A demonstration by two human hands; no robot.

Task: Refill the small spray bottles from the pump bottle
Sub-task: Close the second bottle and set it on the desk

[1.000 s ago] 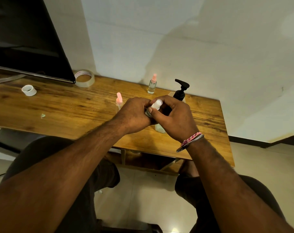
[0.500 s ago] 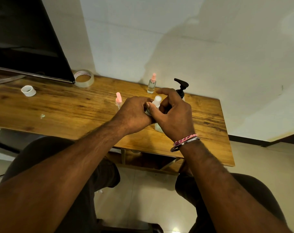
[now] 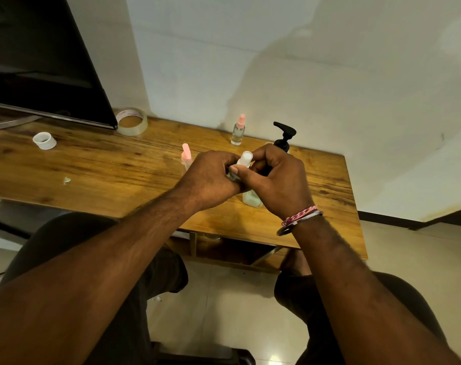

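while both hands grip it, small spray bottle sits between.

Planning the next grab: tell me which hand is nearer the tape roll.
Left. The left hand is right of and nearer the viewer than the tape roll; the right hand lies farther right, beyond the left.

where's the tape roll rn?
Head view, far left: tape roll lies flat on the table, beside the dark screen's corner.
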